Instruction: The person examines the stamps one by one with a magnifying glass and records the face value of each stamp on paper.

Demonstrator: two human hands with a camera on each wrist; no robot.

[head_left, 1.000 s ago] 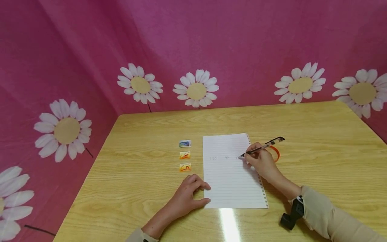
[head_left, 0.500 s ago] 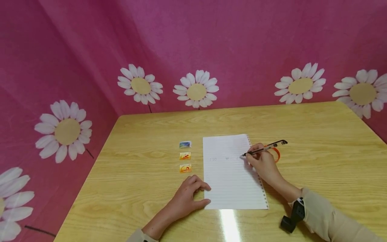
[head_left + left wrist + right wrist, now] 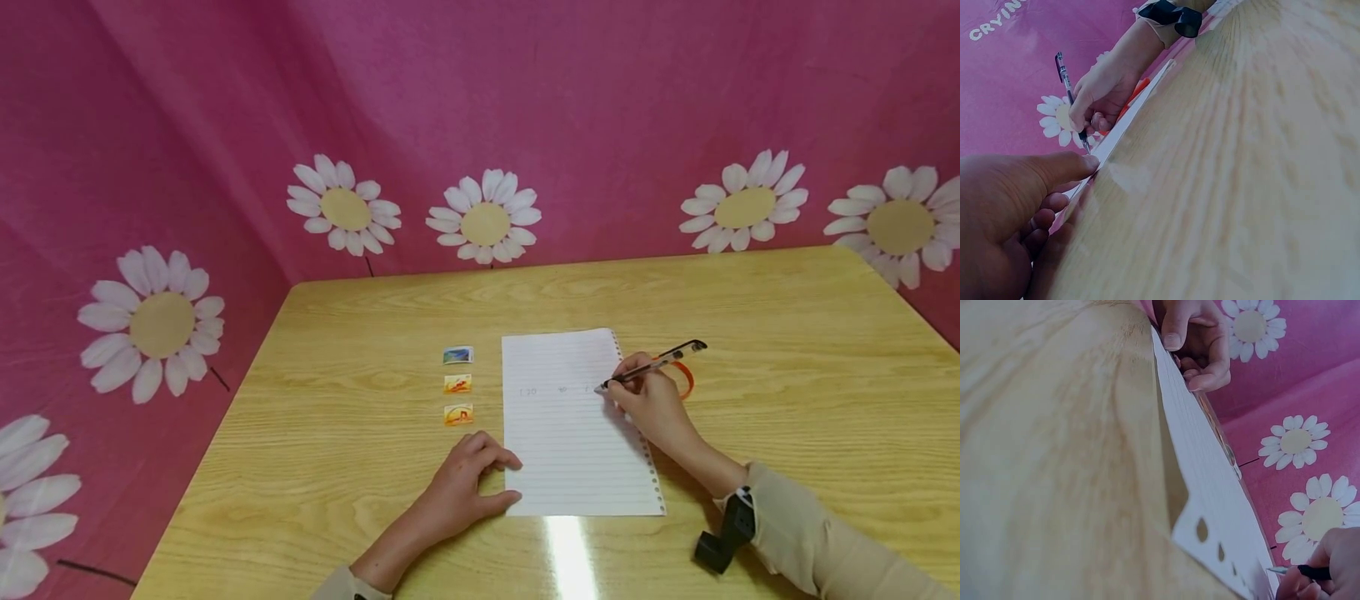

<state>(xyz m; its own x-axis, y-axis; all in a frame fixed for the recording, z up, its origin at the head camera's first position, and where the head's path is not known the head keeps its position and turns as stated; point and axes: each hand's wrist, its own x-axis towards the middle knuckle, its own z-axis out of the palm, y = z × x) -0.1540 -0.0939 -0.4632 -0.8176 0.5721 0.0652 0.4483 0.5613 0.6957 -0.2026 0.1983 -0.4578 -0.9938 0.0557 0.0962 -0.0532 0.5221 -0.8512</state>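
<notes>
A lined sheet of paper [image 3: 577, 450] with punched holes down its right side lies on the table, with faint handwriting in a row across its upper part. My right hand [image 3: 652, 404] pinches a black-capped clear pen [image 3: 663, 358], its tip on the paper at the right end of that row. At the paper's lower left edge rests my left hand [image 3: 468, 483], thumb and fingertips touching the margin, fingers loosely bent. In the left wrist view the left thumb [image 3: 1075, 167] lies on the sheet's edge. The right wrist view shows the pen tip [image 3: 1277, 570] near the paper.
Left of the paper, three small picture cards stand in a column: a blue one [image 3: 458, 355], then two orange-yellow ones, the middle [image 3: 458, 384] and lower [image 3: 459, 415]. An orange ring [image 3: 686, 379] lies partly behind the right hand. A flowered pink cloth [image 3: 600, 125] hangs behind the wooden table [image 3: 337, 358].
The pen's tilt has shifted slightly in my right hand, and another small mark shows at the right of the written row. My left hand has stayed at the paper's edge.
</notes>
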